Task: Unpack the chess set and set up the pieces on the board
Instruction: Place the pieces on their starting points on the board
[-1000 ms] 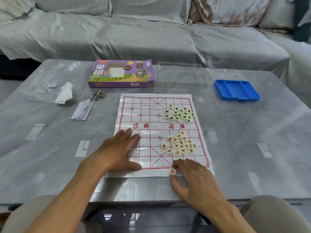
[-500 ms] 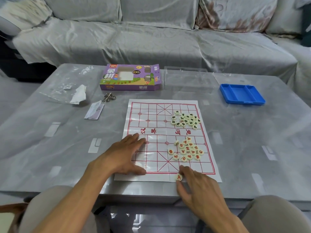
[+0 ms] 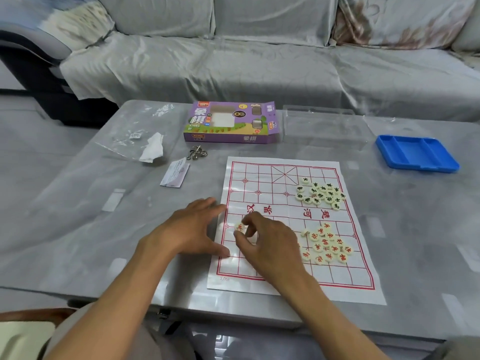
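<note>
Since the earlier frames, the right hand (image 3: 270, 242) has been carried from the bottom edge of the board (image 3: 291, 224) to its left part, and the red-marked piece (image 3: 239, 227) has been brought along from the lower margin. That piece is now pinched between the thumb and curled fingertips of the right hand, at the left-centre of the frame, just above or on the board's left columns; whether it touches the sheet cannot be told. The left hand (image 3: 192, 229) has been kept beside the board's left edge, fingers straight and spread, flat on the table (image 3: 78, 229) with thumb and fingertips reaching the sheet's border; nothing is held in it.

On the right half of the board two loose heaps are seen: the dark-marked pieces (image 3: 320, 193) in the upper right of the grid and the red-marked pieces (image 3: 328, 246) below them, right of centre in the frame. None has yet been set in a row.

Toward the upper centre of the frame the purple box (image 3: 230, 123) is lying flat on the table, with a clear plastic case (image 3: 322, 128) to its right and a blue tray (image 3: 415, 154) at the far right. A metal ring puzzle (image 3: 197, 153) is lying just below the box, with a small leaflet (image 3: 175, 174) lower left of it. A crumpled white tissue (image 3: 153, 149) and a clear plastic bag (image 3: 135, 133) are seen at the upper left of the table. A covered sofa (image 3: 259, 61) fills the top of the frame.
</note>
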The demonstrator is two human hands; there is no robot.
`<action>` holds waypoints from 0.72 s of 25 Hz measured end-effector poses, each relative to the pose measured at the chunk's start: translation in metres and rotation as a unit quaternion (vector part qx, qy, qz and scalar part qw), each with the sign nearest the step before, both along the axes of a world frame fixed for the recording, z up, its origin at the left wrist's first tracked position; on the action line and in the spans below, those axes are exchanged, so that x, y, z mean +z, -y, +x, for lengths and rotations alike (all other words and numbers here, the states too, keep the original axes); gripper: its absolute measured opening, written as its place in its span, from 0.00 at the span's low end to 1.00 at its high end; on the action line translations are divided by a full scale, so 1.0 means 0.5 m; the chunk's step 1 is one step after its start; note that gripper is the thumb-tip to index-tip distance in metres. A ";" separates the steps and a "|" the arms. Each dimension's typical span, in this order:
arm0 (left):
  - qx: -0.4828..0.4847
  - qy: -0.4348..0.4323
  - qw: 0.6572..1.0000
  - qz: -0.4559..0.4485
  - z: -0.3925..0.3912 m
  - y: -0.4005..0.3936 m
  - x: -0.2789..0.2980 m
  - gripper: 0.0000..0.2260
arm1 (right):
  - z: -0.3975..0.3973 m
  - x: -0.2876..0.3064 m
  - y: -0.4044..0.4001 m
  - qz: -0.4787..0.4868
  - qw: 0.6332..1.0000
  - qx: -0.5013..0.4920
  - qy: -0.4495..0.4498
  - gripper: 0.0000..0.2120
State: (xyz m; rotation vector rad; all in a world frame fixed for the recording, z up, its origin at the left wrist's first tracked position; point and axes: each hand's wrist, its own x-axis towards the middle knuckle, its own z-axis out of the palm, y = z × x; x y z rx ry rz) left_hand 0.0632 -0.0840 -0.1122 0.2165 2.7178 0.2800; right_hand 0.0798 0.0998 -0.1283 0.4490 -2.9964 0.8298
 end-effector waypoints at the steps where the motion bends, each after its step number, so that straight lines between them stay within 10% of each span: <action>1: -0.006 -0.005 1.000 -0.002 -0.002 0.002 -0.007 0.45 | -0.020 -0.012 0.026 0.006 1.000 -0.001 0.000 0.13; 18: 0.020 0.029 0.999 0.003 -0.014 -0.003 -0.024 0.48 | -0.038 -0.026 0.038 -0.051 0.998 0.030 0.009 0.16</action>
